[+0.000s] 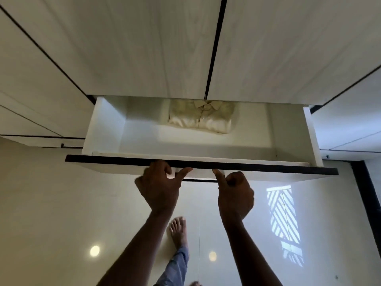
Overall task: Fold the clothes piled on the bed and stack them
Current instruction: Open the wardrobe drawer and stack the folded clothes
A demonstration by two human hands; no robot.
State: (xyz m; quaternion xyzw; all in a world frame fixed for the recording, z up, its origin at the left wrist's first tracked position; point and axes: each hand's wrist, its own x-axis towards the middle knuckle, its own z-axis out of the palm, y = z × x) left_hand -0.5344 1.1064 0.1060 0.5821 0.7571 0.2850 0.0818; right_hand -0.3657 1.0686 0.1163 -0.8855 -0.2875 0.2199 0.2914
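- Dark-edged drawer front (268, 168) meets both my hands. My left grip (158, 182) is curled over its top edge with the thumb spread. My right grip (235, 193) is curled with the thumb pressed to the panel; I cannot tell whether those fingers catch anything.
- Sliding it well, I judge, means an even push from both sides so it runs straight, fingertips kept out of the gap.
- Folded cream shirt (203, 118) lies flat at the back of the white drawer (107, 129), collar toward the pale wood-grain wardrobe doors (144, 48).
- Glossy pale floor (51, 203) below shows striped sunlight and two lamp reflections.
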